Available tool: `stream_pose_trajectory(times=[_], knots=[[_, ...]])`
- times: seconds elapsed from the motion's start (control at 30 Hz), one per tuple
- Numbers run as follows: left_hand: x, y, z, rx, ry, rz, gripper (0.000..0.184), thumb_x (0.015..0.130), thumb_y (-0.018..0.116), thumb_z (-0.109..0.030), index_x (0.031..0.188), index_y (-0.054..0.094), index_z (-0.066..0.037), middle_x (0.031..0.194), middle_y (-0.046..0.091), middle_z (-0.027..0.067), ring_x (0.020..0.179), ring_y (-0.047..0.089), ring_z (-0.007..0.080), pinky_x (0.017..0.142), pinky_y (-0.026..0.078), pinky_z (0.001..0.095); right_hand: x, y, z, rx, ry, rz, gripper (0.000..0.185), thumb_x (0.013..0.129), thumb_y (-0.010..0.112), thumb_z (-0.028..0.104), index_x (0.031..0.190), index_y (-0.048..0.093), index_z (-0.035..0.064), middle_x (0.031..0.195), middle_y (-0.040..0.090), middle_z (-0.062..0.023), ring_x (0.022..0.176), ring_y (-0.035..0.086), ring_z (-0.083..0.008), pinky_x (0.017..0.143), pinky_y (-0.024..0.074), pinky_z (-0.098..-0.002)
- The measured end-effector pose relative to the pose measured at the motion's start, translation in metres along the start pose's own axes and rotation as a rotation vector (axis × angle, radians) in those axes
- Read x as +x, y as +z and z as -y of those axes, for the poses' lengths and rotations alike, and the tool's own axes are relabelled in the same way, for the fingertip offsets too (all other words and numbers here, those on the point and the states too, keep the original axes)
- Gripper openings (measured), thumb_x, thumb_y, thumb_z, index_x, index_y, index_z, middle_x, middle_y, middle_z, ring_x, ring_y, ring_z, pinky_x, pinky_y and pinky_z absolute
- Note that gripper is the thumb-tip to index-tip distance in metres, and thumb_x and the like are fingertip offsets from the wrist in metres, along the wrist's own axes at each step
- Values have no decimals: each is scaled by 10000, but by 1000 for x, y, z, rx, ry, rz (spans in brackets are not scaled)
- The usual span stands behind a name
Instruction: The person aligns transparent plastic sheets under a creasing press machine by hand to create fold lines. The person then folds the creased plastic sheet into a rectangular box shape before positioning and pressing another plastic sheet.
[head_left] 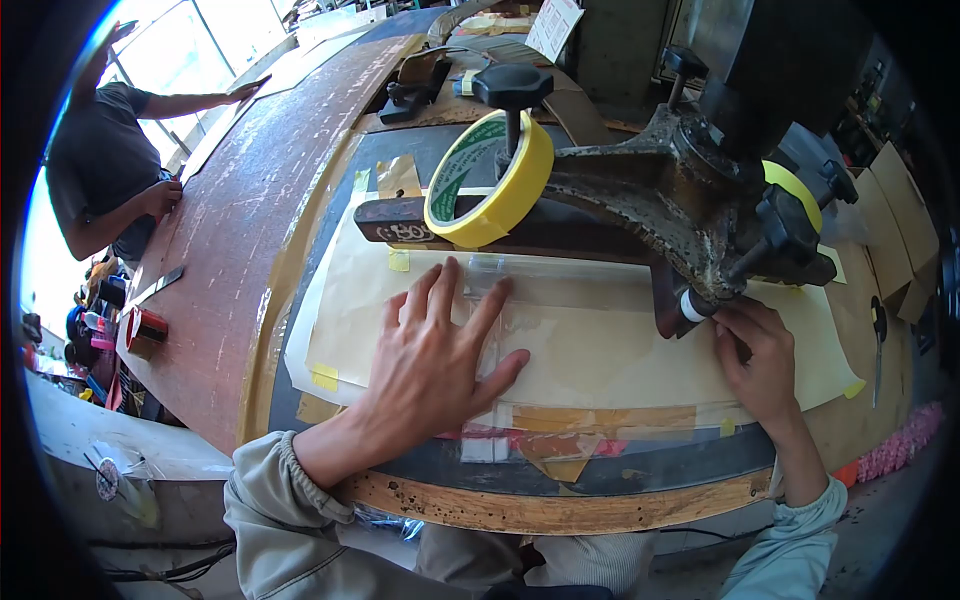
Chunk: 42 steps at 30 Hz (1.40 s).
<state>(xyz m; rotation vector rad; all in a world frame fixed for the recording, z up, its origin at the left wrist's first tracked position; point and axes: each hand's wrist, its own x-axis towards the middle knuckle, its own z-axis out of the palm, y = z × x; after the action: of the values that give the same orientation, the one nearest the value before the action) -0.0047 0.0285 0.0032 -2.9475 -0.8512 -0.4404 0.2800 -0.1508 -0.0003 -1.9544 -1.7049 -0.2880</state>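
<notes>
My left hand [435, 345] lies with fingers spread on a cream paper sheet [590, 355], partly over a strip of clear film [570, 287]. My right hand [757, 360] is closed, its fingertips at the lower end of a dark cast-metal machine head [700, 215], beside a white band [692, 306]. Whatever those fingers pinch, if anything, is hidden. A dark bar [580, 232] reaches left from the machine just above the paper. A roll of yellow tape [535, 180] hangs round the post of a black knob [512, 87].
A co-worker [105, 150] stands at left by a long reddish-brown table [235, 215], with a red tin [146, 328] at its near corner. Scissors [879, 335] lie at right near a cardboard box [895, 220]. Wooden edging [570, 508] runs along the worktop's front.
</notes>
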Motion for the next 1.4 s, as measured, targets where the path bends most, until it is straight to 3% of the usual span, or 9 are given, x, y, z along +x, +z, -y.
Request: stream_pose_trajectory(times=[0.2, 0.4, 0.5, 0.67, 0.77, 0.87, 0.97, 1.2, 1.4], knots=[[1, -2, 3, -205, 1, -33, 478, 827, 730, -390, 1216, 609, -140, 1214, 508, 242, 1161, 503, 398, 921, 432, 534, 0, 1, -2, -7, 0, 4, 303, 768, 640, -37, 1050, 722, 37, 1093, 699, -117, 1017, 656, -276, 889, 490, -372], [4, -5, 6, -671, -153, 70, 330, 819, 752, -207, 1118, 663, -101, 1069, 582, 159, 895, 643, 246, 760, 527, 382, 0, 0, -1, -13, 0, 13, 287, 764, 639, -43, 1031, 720, 23, 1082, 699, -127, 1006, 658, -281, 882, 488, -373], [0, -3, -3, -700, -83, 73, 284, 828, 732, -162, 1086, 668, -61, 969, 593, 117, 743, 650, 194, 710, 532, 336, 0, 1, -2, -1, 11, 15, 286, 760, 642, -44, 1029, 718, 17, 1080, 699, -129, 999, 657, -282, 884, 484, -372], [-3, -12, -4, -258, -28, 88, 422, 852, 701, -348, 1161, 565, -94, 1210, 454, 233, 1197, 455, 408, 942, 415, 504, 0, 1, -1, 11, 24, 23, 284, 759, 639, -51, 1027, 713, 7, 1077, 698, -131, 997, 654, -284, 885, 474, -373], [-4, -13, -5, -88, -8, 45, 442, 844, 710, -361, 1166, 570, -93, 1233, 451, 242, 1181, 472, 406, 956, 416, 498, 0, 1, -1, 13, 20, 27, 286, 757, 634, -56, 1027, 709, 3, 1075, 697, -133, 1002, 651, -288, 884, 470, -378], [-3, -9, 2, -197, 36, 22, 464, 832, 709, -353, 1170, 575, -65, 1170, 459, 242, 1145, 466, 392, 877, 425, 472, -1, 1, -2, 8, 14, 25, 286, 755, 633, -57, 1026, 706, 2, 1072, 696, -134, 1006, 650, -291, 883, 469, -382], [-1, -5, 7, -362, -23, 24, 461, 780, 788, -335, 1120, 606, -82, 1277, 434, 244, 1148, 507, 404, 934, 461, 475, 0, 1, -2, 3, 12, 27, 278, 759, 632, -55, 1021, 706, 1, 1067, 696, -134, 1009, 649, -292, 881, 468, -383], [8, -8, 5, -564, -53, 129, 295, 802, 768, -207, 1050, 651, -96, 976, 610, 79, 990, 584, 270, 851, 488, 402, 0, 2, -2, 13, 13, 20, 255, 770, 626, -54, 1008, 703, -4, 1057, 693, -138, 1009, 648, -296, 883, 468, -384], [-2, -10, -6, -249, -16, -10, 368, 836, 732, -255, 1142, 605, -95, 1210, 488, 222, 1150, 502, 387, 919, 451, 473, 0, 1, -1, 19, 12, 20, 264, 771, 625, -49, 1019, 703, -1, 1061, 692, -139, 1011, 645, -298, 880, 470, -384]])
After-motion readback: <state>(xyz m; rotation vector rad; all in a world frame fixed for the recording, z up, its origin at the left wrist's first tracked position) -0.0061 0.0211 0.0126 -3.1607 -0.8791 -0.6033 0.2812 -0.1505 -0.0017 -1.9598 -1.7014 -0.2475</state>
